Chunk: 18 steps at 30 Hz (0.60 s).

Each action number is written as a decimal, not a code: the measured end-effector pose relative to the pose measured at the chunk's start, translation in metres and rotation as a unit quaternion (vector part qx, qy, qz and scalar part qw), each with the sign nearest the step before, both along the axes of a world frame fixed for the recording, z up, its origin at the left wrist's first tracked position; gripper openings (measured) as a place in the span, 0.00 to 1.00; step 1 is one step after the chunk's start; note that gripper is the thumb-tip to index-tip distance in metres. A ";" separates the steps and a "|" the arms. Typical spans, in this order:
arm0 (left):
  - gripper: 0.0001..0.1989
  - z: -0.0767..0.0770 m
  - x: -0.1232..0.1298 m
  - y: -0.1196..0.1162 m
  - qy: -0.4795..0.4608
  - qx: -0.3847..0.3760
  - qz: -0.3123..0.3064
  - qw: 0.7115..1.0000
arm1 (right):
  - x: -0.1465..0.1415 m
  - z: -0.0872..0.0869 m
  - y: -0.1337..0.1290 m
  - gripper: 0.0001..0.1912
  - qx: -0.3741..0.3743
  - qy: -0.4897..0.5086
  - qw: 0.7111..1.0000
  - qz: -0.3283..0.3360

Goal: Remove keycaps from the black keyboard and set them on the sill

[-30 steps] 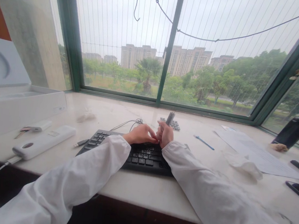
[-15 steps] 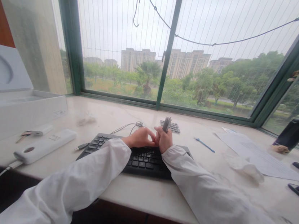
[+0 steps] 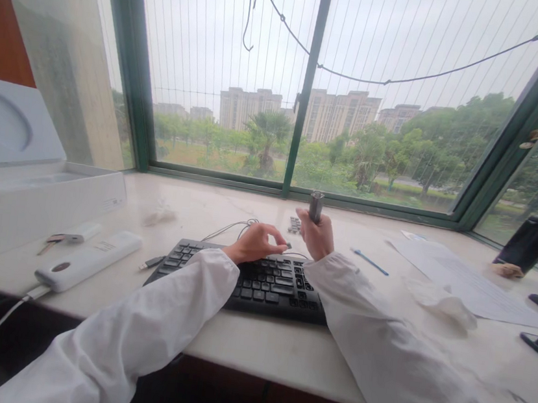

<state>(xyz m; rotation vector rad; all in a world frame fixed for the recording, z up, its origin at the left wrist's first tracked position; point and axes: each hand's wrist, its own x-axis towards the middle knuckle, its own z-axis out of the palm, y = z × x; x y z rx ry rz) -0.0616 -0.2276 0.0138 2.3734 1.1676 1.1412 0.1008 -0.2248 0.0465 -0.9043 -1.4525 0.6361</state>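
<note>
My left hand (image 3: 254, 244) is over the top of the black keyboard (image 3: 259, 285), thumb and forefinger pinching a small dark keycap (image 3: 288, 246). To its right, my right hand (image 3: 319, 236) is wrapped round a dark grey tool (image 3: 316, 206) whose blocky end points up. The tool's exact kind is hard to make out. Bare dark key sockets show at the keyboard's right end, partly under my right sleeve. Behind my right hand, several loose keycaps (image 3: 294, 224) lie on the white tabletop (image 3: 213, 338), partly hidden.
A thin cable (image 3: 226, 230) and its USB plug (image 3: 152, 262) lie by the keyboard. Left are a white power bank (image 3: 90, 259), keys (image 3: 71, 237) and an open white box (image 3: 43, 206). Right are a blue stick (image 3: 370, 262), papers (image 3: 465, 278), crumpled tissue (image 3: 438, 301) and a phone (image 3: 533, 242).
My hands were together over the keyboard. The right hand has moved right and slightly up with the tool, leaving the left hand apart with the keycap showing in its pinch.
</note>
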 end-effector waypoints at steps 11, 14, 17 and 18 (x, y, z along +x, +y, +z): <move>0.08 0.002 -0.001 -0.005 0.079 0.092 0.056 0.991 | 0.033 -0.023 0.027 0.08 0.019 -0.296 0.949 0.102; 0.08 0.002 0.000 -0.007 0.106 0.093 0.065 0.988 | 0.033 -0.025 0.029 0.07 0.017 -0.301 0.949 0.097; 0.08 0.001 0.002 -0.008 0.108 0.080 0.074 0.988 | 0.034 -0.025 0.031 0.09 0.005 -0.303 0.949 0.084; 0.09 0.001 0.002 -0.008 0.105 0.077 0.078 0.988 | 0.034 -0.024 0.032 0.09 -0.004 -0.296 0.952 0.074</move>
